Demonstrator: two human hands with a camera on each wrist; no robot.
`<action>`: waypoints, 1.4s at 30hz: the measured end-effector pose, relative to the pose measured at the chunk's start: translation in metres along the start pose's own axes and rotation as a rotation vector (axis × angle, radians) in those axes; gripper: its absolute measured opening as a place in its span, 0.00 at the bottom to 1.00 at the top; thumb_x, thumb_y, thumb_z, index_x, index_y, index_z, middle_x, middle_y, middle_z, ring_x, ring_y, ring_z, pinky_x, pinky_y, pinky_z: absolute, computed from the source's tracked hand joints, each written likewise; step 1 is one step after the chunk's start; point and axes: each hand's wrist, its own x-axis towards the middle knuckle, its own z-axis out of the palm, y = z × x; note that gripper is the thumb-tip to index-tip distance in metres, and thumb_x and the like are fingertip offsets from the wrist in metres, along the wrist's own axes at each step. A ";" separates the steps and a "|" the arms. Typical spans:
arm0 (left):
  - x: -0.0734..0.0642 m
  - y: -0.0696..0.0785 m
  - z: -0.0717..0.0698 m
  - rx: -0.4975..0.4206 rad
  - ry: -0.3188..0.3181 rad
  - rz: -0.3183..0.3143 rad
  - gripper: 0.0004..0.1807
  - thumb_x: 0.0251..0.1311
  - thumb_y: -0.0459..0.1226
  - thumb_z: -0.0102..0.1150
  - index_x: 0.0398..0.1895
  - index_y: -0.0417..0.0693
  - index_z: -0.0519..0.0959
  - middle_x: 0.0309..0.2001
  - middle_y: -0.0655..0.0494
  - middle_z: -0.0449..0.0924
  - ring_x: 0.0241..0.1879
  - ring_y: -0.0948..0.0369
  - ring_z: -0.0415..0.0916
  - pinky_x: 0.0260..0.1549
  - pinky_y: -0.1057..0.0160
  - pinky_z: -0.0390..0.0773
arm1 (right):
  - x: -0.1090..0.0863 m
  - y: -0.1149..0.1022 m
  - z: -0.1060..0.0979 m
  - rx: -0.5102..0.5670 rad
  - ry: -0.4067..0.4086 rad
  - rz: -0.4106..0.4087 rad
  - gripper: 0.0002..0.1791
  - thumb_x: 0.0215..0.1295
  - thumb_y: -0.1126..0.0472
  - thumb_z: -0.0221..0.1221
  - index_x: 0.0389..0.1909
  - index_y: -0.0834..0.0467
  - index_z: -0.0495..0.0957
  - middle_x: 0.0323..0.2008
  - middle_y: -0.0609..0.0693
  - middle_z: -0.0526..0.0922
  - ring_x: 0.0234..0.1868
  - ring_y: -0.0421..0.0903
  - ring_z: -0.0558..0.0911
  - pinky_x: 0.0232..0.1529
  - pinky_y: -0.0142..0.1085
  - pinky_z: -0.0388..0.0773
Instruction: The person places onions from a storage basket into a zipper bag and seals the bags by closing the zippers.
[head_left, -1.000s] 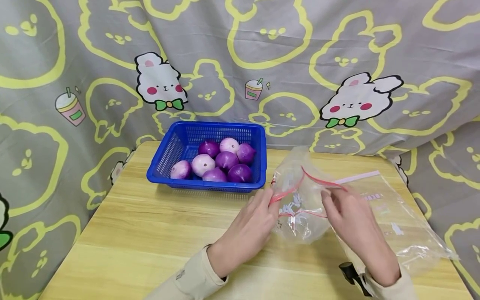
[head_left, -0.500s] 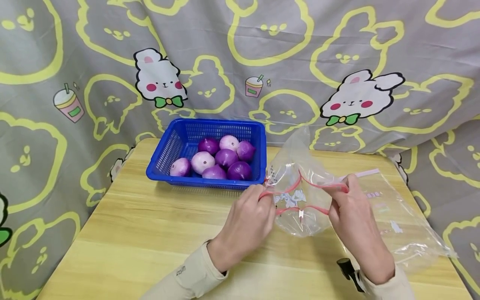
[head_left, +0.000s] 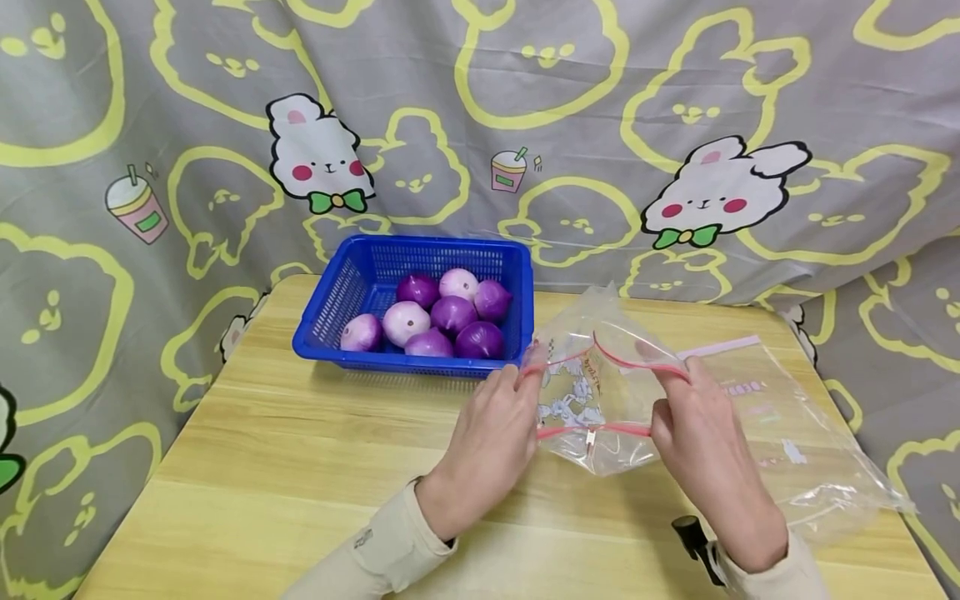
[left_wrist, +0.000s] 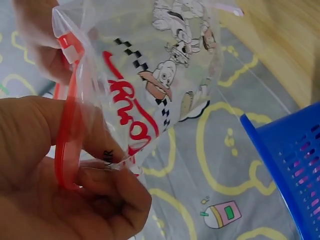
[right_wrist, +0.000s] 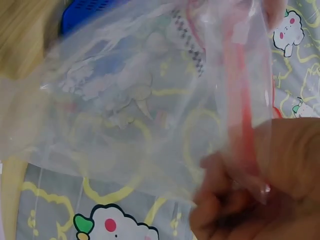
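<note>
Clear zip bag [head_left: 573, 400] is held betw. L hand [head_left: 487, 442] and R hand [head_left: 708, 454], mouth spread, red zip strips [head_left: 651, 367] bowed apart; L hand pinches the left end of the strips, thumb against curled fingers; R hand grips the right end likewise; can't tell if the bag's bottom touches the surface [head_left: 300, 483]. Handling (a guess): v. light, thin, floppy film, prob. slick & apt to tear if yanked; strips look the stiffest part, so best hold is there, nr the ends, clear of the small white tab [head_left: 591, 437] mid-way along the near strip; 2nd clear bag [head_left: 795, 433] lies flat, partly behind R hand; blue basket [head_left: 412, 367] w/ purple onions [head_left: 453, 317] sits just beyond L hand, nr the held bag's left side.
</note>
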 end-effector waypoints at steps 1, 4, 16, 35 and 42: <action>0.000 -0.001 0.000 0.013 0.004 -0.004 0.14 0.54 0.29 0.65 0.44 0.43 0.78 0.27 0.54 0.71 0.27 0.57 0.70 0.24 0.63 0.69 | 0.000 -0.001 0.000 -0.010 0.016 -0.001 0.27 0.42 0.81 0.53 0.46 0.63 0.82 0.25 0.54 0.67 0.21 0.51 0.64 0.20 0.42 0.63; 0.001 -0.003 -0.001 0.039 0.020 -0.017 0.15 0.52 0.30 0.67 0.44 0.47 0.78 0.28 0.54 0.70 0.27 0.56 0.70 0.23 0.63 0.66 | 0.000 -0.002 -0.001 -0.053 0.059 0.018 0.26 0.41 0.81 0.51 0.40 0.60 0.86 0.23 0.52 0.66 0.22 0.53 0.66 0.18 0.46 0.64; 0.000 -0.004 -0.002 -0.041 -0.062 0.006 0.04 0.49 0.26 0.64 0.27 0.42 0.82 0.40 0.47 0.79 0.31 0.55 0.77 0.26 0.57 0.81 | -0.001 0.004 -0.007 -0.091 -0.112 0.156 0.08 0.56 0.73 0.46 0.27 0.67 0.75 0.38 0.67 0.77 0.25 0.66 0.75 0.23 0.61 0.69; 0.000 -0.007 0.000 -0.002 -0.026 -0.004 0.05 0.50 0.29 0.64 0.22 0.42 0.79 0.32 0.51 0.69 0.28 0.56 0.68 0.24 0.62 0.69 | 0.001 0.001 -0.008 -0.032 -0.121 0.167 0.09 0.50 0.75 0.54 0.18 0.60 0.70 0.30 0.59 0.66 0.20 0.52 0.65 0.18 0.41 0.63; 0.005 -0.023 0.004 -0.176 -0.119 -0.049 0.05 0.49 0.29 0.67 0.27 0.43 0.80 0.29 0.54 0.66 0.25 0.58 0.66 0.23 0.61 0.73 | -0.001 0.004 -0.015 0.044 -0.173 -0.050 0.17 0.49 0.73 0.65 0.42 0.58 0.85 0.23 0.43 0.67 0.23 0.38 0.66 0.20 0.32 0.64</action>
